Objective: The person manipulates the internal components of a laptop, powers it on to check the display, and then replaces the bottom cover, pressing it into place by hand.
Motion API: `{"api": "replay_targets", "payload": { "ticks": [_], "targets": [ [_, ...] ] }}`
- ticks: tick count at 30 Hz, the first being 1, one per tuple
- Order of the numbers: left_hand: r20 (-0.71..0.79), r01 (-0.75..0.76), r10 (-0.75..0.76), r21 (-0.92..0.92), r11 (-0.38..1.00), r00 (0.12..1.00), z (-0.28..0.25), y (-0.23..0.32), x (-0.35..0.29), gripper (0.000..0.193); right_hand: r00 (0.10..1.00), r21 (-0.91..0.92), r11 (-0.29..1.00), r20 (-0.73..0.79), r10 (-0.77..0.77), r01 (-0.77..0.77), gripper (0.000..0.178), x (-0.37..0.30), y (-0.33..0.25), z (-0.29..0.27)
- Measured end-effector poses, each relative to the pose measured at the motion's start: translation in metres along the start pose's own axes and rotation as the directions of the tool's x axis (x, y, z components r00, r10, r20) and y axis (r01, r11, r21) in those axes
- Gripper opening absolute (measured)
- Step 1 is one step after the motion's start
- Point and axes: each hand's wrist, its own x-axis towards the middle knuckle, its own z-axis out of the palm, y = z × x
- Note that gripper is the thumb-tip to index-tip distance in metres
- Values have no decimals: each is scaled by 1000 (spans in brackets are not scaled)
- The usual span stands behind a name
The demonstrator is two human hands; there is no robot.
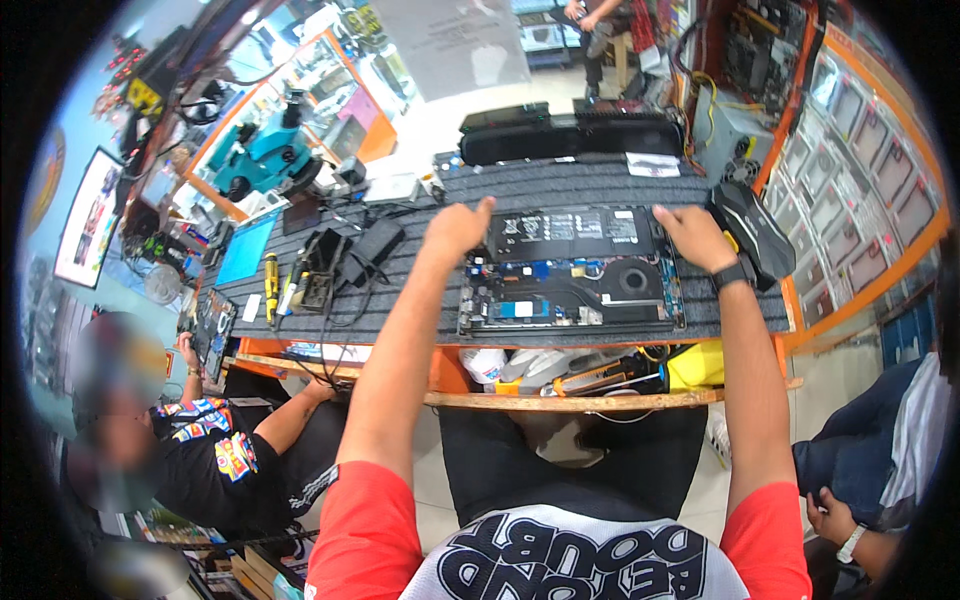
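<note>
An opened laptop (570,312) lies on the striped grey mat in front of me, its inside parts showing. Along its far side runs a black battery (570,232); a round fan (632,281) sits at the right of the board. My left hand (458,232) is closed at the laptop's far left corner, thumb pointing up along the edge. At the far right corner my right hand (697,238) grips the other edge, thumb on top and a dark band on the wrist. The undersides of both grips are hidden.
Beyond the laptop stands a long black speaker-like bar (570,142). A black mouse-like device (755,235) lies at right. Left are a power adapter (372,250), a yellow screwdriver (271,285) and a teal microscope (265,160). An open drawer (600,401) holds tools. People sit on both sides.
</note>
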Motion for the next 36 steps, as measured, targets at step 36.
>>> {"api": "replay_targets", "payload": {
  "ticks": [36],
  "targets": [
    [-265, -151, 27, -460, 875, 964, 10, -42, -17, 63, 954, 358, 901, -81, 290, -243, 46, 3, -39, -9]
  ]
}}
